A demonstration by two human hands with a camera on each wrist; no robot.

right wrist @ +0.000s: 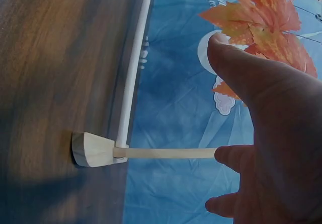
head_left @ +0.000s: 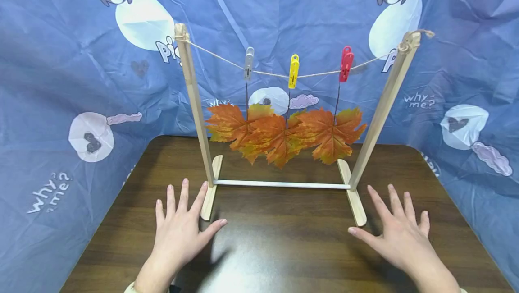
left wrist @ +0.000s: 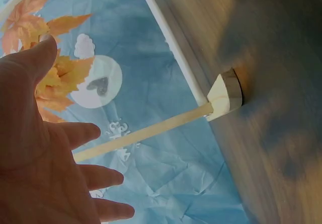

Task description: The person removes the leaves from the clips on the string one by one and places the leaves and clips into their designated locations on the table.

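Note:
Three orange leaves hang from a string [head_left: 219,57] between two wooden posts. A grey clothespin [head_left: 249,64] holds the left leaf [head_left: 231,124], a yellow one [head_left: 293,71] the middle leaf [head_left: 277,139], a red one [head_left: 346,64] the right leaf [head_left: 333,135]. My left hand [head_left: 178,234], fingers spread and empty, is beside the left foot [head_left: 207,203] of the stand; whether it touches is unclear. My right hand [head_left: 401,234], also spread and empty, is just right of the right foot [head_left: 357,207]. Both wrist views show the leaves beyond my thumbs.
A white rod [head_left: 279,185] joins the two posts low down, above the brown wooden table [head_left: 275,257]. Behind and at both sides hangs a blue cloth [head_left: 48,103] printed with cartoon pigs and lettering. A loose string end [head_left: 425,33] sticks out at the right post's top.

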